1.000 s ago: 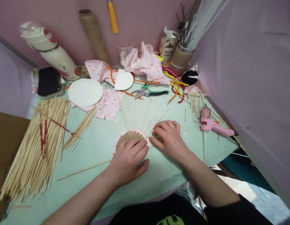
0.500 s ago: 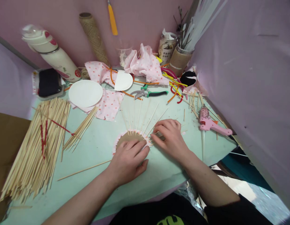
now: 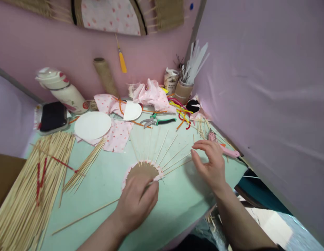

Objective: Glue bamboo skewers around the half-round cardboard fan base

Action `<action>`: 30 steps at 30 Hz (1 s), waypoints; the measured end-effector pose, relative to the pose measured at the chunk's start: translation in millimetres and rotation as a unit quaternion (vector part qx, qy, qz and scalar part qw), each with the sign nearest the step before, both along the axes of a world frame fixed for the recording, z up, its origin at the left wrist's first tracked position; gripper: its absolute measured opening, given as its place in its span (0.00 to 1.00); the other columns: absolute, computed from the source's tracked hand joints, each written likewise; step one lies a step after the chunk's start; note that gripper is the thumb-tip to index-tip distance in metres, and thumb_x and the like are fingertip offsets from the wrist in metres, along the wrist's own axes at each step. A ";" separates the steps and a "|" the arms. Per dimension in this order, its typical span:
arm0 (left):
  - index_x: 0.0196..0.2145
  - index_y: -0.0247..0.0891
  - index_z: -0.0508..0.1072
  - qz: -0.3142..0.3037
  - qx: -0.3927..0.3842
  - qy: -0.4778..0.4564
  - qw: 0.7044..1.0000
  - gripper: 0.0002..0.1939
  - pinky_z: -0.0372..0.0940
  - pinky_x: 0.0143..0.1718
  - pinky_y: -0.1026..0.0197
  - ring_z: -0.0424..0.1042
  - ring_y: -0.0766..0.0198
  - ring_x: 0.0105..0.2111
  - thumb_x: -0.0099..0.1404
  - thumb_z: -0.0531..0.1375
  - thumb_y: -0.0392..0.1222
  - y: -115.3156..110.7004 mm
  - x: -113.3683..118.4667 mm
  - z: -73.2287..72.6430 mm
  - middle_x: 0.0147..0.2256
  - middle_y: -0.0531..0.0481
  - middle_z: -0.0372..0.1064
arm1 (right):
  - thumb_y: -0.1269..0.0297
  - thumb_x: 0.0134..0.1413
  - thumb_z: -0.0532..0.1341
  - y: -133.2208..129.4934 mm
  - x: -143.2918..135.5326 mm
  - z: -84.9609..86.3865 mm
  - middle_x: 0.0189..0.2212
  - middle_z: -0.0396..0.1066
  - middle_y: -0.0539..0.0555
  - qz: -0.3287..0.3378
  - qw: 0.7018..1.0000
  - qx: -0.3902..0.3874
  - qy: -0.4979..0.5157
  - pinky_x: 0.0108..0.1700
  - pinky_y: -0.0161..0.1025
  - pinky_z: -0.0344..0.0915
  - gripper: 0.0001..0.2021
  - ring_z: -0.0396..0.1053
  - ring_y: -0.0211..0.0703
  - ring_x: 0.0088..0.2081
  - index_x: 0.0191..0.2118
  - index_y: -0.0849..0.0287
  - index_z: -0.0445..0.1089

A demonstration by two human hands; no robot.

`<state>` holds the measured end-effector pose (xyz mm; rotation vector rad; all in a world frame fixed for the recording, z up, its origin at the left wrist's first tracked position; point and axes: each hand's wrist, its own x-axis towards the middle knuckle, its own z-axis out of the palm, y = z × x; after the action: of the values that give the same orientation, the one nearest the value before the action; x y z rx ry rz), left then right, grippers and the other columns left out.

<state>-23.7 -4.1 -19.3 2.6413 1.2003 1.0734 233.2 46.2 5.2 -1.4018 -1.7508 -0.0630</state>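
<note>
A round cardboard disc point(image 3: 141, 174) with a pink-spotted fabric edge lies on the table. Thin bamboo sticks point(image 3: 165, 149) fan out from its upper and right side. My left hand point(image 3: 138, 202) covers the disc's lower part, fingers curled against the thumb and gripping it near its lower right edge; what lies under the palm is hidden. Off to the right, my right hand point(image 3: 210, 165) is raised with thumb and fingers apart, nothing between them, near the outer end of the lowest right stick. One loose bamboo stick point(image 3: 84, 217) points out to the left from beside my left hand.
Bundled bamboo sticks point(image 3: 33, 188) lie at left, near a white paper oval point(image 3: 92, 125). Green-handled pruning shears point(image 3: 164, 121) sit behind the disc. A pink glue gun point(image 3: 230, 152) rests at right. A bottle point(image 3: 65, 92) and a twine roll point(image 3: 105, 76) stand at the back.
My right hand has moved right, away from the disc, and its fingers have opened. My left hand has curled lower on the disc. The view has tilted up, showing more wall.
</note>
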 end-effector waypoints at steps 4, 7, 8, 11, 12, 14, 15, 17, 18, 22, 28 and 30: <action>0.41 0.41 0.74 -0.048 -0.050 -0.028 0.997 0.15 0.67 0.36 0.59 0.71 0.62 0.34 0.71 0.48 0.31 -6.3 -2.7 -1.9 0.34 0.48 0.74 | 0.57 0.62 0.57 -1.8 55.8 -4.2 0.42 0.74 0.58 -0.121 0.988 -0.063 -0.069 0.50 0.53 0.60 0.09 0.69 0.55 0.46 0.38 0.54 0.72; 0.44 0.39 0.74 -0.104 -0.036 -0.052 0.993 0.14 0.67 0.37 0.59 0.71 0.62 0.35 0.72 0.49 0.32 -8.4 -1.9 -3.1 0.35 0.47 0.75 | 0.52 0.59 0.56 -2.6 94.0 -11.5 0.44 0.73 0.60 -0.200 0.962 -0.155 -0.104 0.48 0.56 0.60 0.14 0.67 0.59 0.46 0.42 0.53 0.74; 0.44 0.38 0.74 -0.114 -0.030 -0.053 0.992 0.14 0.67 0.37 0.59 0.71 0.62 0.35 0.72 0.50 0.32 -8.7 -1.0 -3.3 0.35 0.47 0.75 | 0.52 0.58 0.56 -3.1 103.1 -13.7 0.45 0.73 0.60 -0.203 0.956 -0.180 -0.111 0.48 0.56 0.60 0.15 0.67 0.59 0.46 0.43 0.52 0.74; 0.46 0.38 0.73 -0.124 -0.028 -0.033 0.991 0.14 0.67 0.36 0.58 0.71 0.62 0.35 0.72 0.50 0.30 -8.4 2.4 -3.3 0.36 0.47 0.75 | 0.51 0.58 0.55 -4.9 118.3 -17.8 0.46 0.73 0.61 -0.197 0.948 -0.216 -0.129 0.46 0.55 0.60 0.17 0.66 0.60 0.47 0.44 0.52 0.75; 0.47 0.37 0.72 -0.127 -0.019 -0.024 0.991 0.14 0.67 0.37 0.58 0.71 0.61 0.36 0.72 0.50 0.30 -7.8 3.7 -3.2 0.37 0.46 0.76 | 0.50 0.59 0.55 -5.4 120.4 -18.4 0.47 0.73 0.61 -0.194 0.947 -0.219 -0.134 0.46 0.55 0.60 0.17 0.66 0.60 0.48 0.45 0.52 0.74; 0.49 0.35 0.72 -0.122 0.015 -0.005 0.992 0.14 0.67 0.38 0.58 0.72 0.61 0.37 0.72 0.51 0.29 -5.8 6.1 -2.2 0.37 0.45 0.76 | 0.50 0.60 0.54 -5.9 123.2 -18.7 0.48 0.73 0.60 -0.186 0.945 -0.226 -0.145 0.46 0.54 0.60 0.18 0.67 0.60 0.48 0.46 0.53 0.74; 0.49 0.33 0.72 -0.113 0.034 0.000 0.993 0.13 0.67 0.38 0.57 0.72 0.60 0.37 0.71 0.52 0.29 -4.4 7.0 -1.2 0.37 0.45 0.76 | 0.51 0.60 0.54 -5.8 124.7 -18.7 0.48 0.73 0.60 -0.180 0.944 -0.233 -0.153 0.46 0.54 0.61 0.18 0.67 0.60 0.48 0.46 0.53 0.74; 0.46 0.33 0.72 -0.084 0.045 0.007 0.995 0.10 0.67 0.37 0.57 0.72 0.60 0.35 0.70 0.55 0.30 -1.6 7.8 2.7 0.35 0.45 0.76 | 0.54 0.60 0.55 -4.6 128.7 -19.2 0.46 0.74 0.60 -0.156 0.939 -0.251 -0.177 0.47 0.53 0.62 0.17 0.68 0.59 0.48 0.47 0.55 0.74; 0.45 0.34 0.73 -0.067 0.032 0.008 0.997 0.08 0.67 0.36 0.58 0.72 0.60 0.35 0.70 0.56 0.30 -0.2 7.8 6.0 0.35 0.45 0.76 | 0.56 0.59 0.55 -3.7 131.0 -19.7 0.46 0.75 0.61 -0.143 0.936 -0.260 -0.192 0.47 0.53 0.62 0.16 0.69 0.59 0.48 0.47 0.56 0.74; 0.41 0.37 0.74 -0.030 -0.089 0.034 0.995 0.09 0.68 0.37 0.58 0.73 0.60 0.36 0.70 0.54 0.32 6.1 10.1 28.4 0.36 0.46 0.74 | 0.66 0.54 0.56 1.6 137.5 -22.9 0.50 0.72 0.63 -0.119 0.921 -0.284 -0.239 0.50 0.51 0.63 0.20 0.68 0.59 0.51 0.52 0.59 0.72; 0.30 0.37 0.75 -0.012 -0.183 0.219 0.958 0.11 0.67 0.34 0.56 0.72 0.56 0.33 0.68 0.55 0.32 34.8 57.5 54.3 0.30 0.46 0.72 | 0.70 0.52 0.57 12.8 134.0 -23.3 0.49 0.71 0.66 -0.160 0.887 -0.332 -0.279 0.43 0.47 0.62 0.24 0.69 0.59 0.47 0.57 0.60 0.69; 0.31 0.35 0.75 -0.002 -0.231 0.279 0.932 0.12 0.67 0.33 0.56 0.72 0.55 0.34 0.66 0.54 0.28 48.6 79.6 51.2 0.32 0.43 0.73 | 0.70 0.52 0.56 17.4 131.8 -21.8 0.46 0.72 0.65 -0.161 0.879 -0.347 -0.286 0.41 0.46 0.61 0.24 0.69 0.58 0.45 0.57 0.61 0.68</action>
<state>55.9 44.5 31.9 2.6062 1.3101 -0.0115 365.0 63.6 -16.7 -2.3882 -2.0984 -0.0288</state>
